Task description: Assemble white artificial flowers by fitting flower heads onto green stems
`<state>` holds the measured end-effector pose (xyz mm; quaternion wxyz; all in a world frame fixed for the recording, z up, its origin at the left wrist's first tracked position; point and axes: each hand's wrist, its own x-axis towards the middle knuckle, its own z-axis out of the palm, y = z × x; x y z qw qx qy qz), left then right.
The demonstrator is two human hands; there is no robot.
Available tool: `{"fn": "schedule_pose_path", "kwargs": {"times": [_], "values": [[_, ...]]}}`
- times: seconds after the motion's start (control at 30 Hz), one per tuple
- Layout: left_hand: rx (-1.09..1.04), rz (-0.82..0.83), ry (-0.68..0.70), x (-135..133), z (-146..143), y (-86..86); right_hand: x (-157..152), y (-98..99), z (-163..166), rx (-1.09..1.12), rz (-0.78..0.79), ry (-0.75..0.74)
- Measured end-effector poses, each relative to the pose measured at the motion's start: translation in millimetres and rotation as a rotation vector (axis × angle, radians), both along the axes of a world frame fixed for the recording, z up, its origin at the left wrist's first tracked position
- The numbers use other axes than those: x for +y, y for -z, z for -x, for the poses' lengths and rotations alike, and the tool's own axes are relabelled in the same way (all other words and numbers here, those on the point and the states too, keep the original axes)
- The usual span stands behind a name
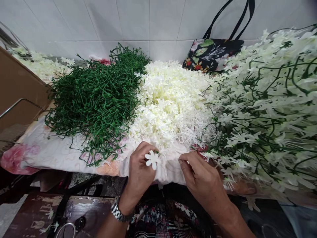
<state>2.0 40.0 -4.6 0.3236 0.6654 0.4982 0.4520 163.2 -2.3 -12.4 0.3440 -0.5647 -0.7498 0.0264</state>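
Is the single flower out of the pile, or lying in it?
Out. The left hand pinches the flower in its fingertips, petals spread, in front of the white pile.

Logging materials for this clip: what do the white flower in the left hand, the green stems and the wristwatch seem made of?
White flower: likely plastic or stiff fabric, matte, flat even petals. Green stems: probably plastic, faint sheen, uniform wiry strands. Wristwatch: metal, it seems, shiny silver links.

Left hand (140, 172) and right hand (203, 180) rest close together, fingertips pinched.
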Motion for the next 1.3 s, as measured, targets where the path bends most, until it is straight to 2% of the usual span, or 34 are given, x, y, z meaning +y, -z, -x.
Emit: {"fn": "schedule_pose_path", "kwargs": {"times": [0.1,0.23,0.33,0.4,0.5,0.63,0.73,0.87,0.93,1.0,1.1,1.2,1.3], "values": [[-0.187,0.136,-0.038,-2,3,-1.6,0,-2.9,1,0.076,0.003,-0.027],[-0.523,0.447,-0.077,-7,2,-0.9,-1,-13.0,6,0.209,0.047,-0.072],[-0.764,0.682,-0.041,-10,0,-5.5,-2,-20.6,13,0.322,0.06,-0.124],[-0.84,0.765,-0.006,-12,-1,-9.5,-1,-23.3,17,0.36,0.066,-0.159],[-0.839,0.748,0.01,-16,-2,-10.2,1,-23.9,21,0.365,0.073,-0.199],[-0.755,0.628,0.047,-21,-2,-1.1,1,-22.5,22,0.354,0.071,-0.233],[-0.597,0.561,0.101,-22,2,2.3,0,-21.3,21,0.331,0.062,-0.237],[-0.308,0.458,0.166,-20,7,-5.4,-1,-19.0,20,0.244,0.051,-0.243],[-0.24,0.424,0.202,-18,10,-9.0,-2,-17.8,20,0.183,0.04,-0.25],[-0.277,0.426,0.23,-17,11,-8.9,-3,-17.3,20,0.149,0.034,-0.259],[-0.477,0.493,0.253,-18,12,-3.2,-4,-19.5,19,0.212,0.045,-0.291],[-0.761,0.646,0.168,-22,10,1.1,-4,-24.8,17,0.312,0.051,-0.306],[-0.924,0.786,0.071,-25,8,-0.3,-3,-30.0,17,0.278,0.061,-0.339]]}}
